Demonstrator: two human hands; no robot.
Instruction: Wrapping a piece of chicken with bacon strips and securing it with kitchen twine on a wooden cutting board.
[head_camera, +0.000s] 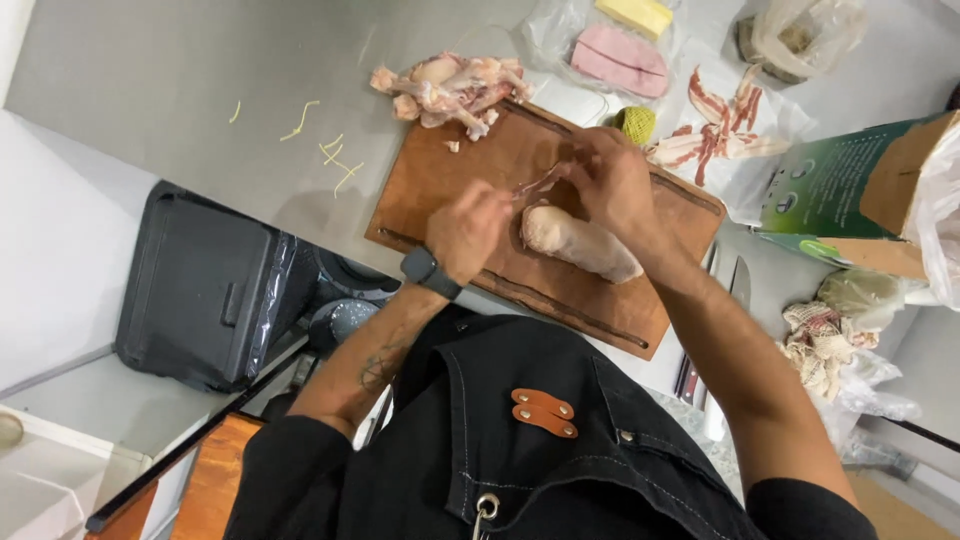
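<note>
A pale roll of raw chicken lies on a brown wooden cutting board. My left hand, with a dark watch on its wrist, pinches one end of a thin strip of raw meat. My right hand grips the other end of that strip, just above the roll. The strip is stretched between both hands over the board. A pile of raw chicken bones and trimmings sits at the board's far corner.
Bacon strips lie on plastic beside a green ball of twine. A pink meat slab, yellow butter block, green carton, knives, a crumpled cloth and a black bin surround the steel counter.
</note>
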